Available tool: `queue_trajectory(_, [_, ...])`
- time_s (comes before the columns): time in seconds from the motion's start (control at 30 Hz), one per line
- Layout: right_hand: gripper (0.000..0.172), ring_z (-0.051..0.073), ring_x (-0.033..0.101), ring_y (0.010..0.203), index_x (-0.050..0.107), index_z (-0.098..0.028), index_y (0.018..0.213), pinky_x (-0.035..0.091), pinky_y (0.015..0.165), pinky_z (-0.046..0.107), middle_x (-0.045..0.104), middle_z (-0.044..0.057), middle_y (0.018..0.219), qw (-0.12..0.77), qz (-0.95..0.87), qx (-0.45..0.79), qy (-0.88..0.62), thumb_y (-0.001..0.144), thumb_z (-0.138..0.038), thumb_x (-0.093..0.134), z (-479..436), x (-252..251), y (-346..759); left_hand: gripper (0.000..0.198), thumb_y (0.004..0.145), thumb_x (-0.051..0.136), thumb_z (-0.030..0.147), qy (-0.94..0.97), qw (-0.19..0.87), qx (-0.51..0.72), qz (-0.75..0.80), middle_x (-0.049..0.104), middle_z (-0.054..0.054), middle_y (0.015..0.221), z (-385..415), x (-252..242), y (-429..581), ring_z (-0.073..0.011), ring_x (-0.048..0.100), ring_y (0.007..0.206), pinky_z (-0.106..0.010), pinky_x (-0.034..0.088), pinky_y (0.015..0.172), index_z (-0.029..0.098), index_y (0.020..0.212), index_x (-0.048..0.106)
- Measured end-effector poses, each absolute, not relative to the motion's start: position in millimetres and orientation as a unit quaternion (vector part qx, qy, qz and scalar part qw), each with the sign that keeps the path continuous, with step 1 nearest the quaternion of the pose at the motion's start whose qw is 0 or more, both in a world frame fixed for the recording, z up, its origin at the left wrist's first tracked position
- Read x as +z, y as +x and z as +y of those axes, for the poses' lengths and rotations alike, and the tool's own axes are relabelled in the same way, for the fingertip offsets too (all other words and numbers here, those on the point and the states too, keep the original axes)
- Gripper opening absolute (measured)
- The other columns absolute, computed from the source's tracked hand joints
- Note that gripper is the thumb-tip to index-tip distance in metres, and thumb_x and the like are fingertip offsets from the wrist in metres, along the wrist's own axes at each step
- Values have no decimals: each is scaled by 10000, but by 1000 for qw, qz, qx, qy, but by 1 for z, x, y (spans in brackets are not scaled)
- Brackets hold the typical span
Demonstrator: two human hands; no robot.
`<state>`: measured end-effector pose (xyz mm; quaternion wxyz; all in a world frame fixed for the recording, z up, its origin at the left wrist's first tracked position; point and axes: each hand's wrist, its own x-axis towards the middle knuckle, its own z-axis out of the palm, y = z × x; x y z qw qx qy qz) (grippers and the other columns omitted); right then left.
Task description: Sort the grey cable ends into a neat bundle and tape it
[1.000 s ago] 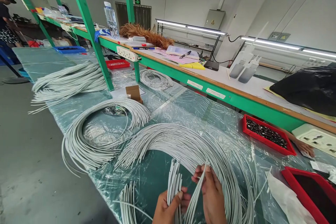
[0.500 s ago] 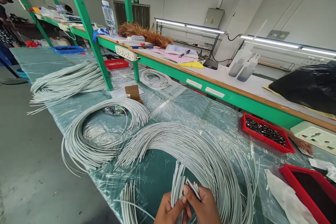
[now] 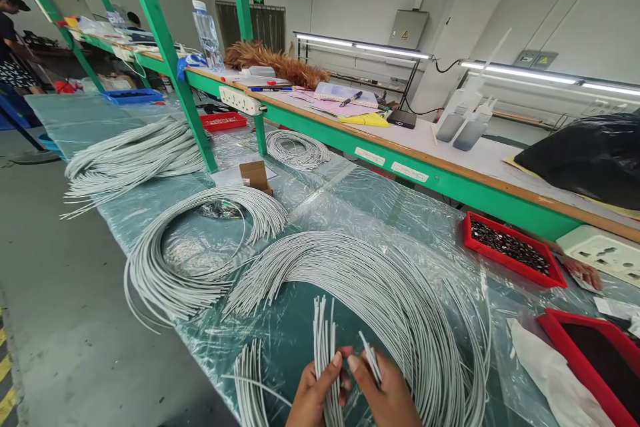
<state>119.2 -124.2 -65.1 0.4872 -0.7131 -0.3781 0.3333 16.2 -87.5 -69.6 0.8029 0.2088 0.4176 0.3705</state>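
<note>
At the bottom centre, my left hand (image 3: 316,390) is closed round an upright bundle of thin grey-white cables (image 3: 323,330), their cut ends pointing up. Beside it, my right hand (image 3: 383,390) grips a few cable ends (image 3: 369,352) between thumb and fingers. The two hands are close together, fingertips almost meeting. A wide arc of the same cables (image 3: 380,280) lies behind and to the right of them. Left of my hands another bunch of cable ends (image 3: 250,380) rests on the film-covered table, one strand sticking out sideways.
More cable coils (image 3: 150,247) lie to the left and farther back. A red tray (image 3: 555,280) of small dark parts and a second red tray (image 3: 590,373) stand at the right. Another person's hand (image 3: 583,273) shows near the power strip (image 3: 607,253). A green-edged shelf (image 3: 450,193) crosses behind.
My hands have moved slightly apart. The left has shifted left with its cable bundle, and the few cables in the right now stand separate from it. The view has shifted slightly.
</note>
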Motion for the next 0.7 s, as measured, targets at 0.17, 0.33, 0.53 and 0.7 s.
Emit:
queue_trajectory(0.17, [162,111,357,411,601,-190,683,219,429,225,426,-43,445,313,-451,364,-753,655,-339,544,-124,-72,119,406,500,783,452,171,819,359,414,606,-16,533,-89,-71,17,-89,498,486,-181,386,452,139,757,749])
queue_trajectory(0.33, [256,102,388,420,578,-152,566,282,444,221,453,-26,433,374,-460,449,-669,675,-381,541,-122,-74,123,349,566,764,400,190,844,351,357,596,-10,460,-89,-68,14,-125,549,495,-223,441,556,156,815,748])
queue_trajectory(0.53, [333,165,552,538,612,-163,693,425,492,238,578,16,570,484,-373,429,-665,724,-490,553,-127,-60,122,339,556,777,363,178,845,344,370,716,-101,758,-89,-70,8,-223,625,744,-291,481,651,158,824,745])
queue_trajectory(0.7, [338,181,579,611,616,-170,698,471,610,263,609,31,632,529,-374,351,-676,762,-491,530,-127,-54,119,413,540,772,408,218,815,344,413,679,-54,672,-91,-74,5,-195,594,685,-290,471,632,146,856,727])
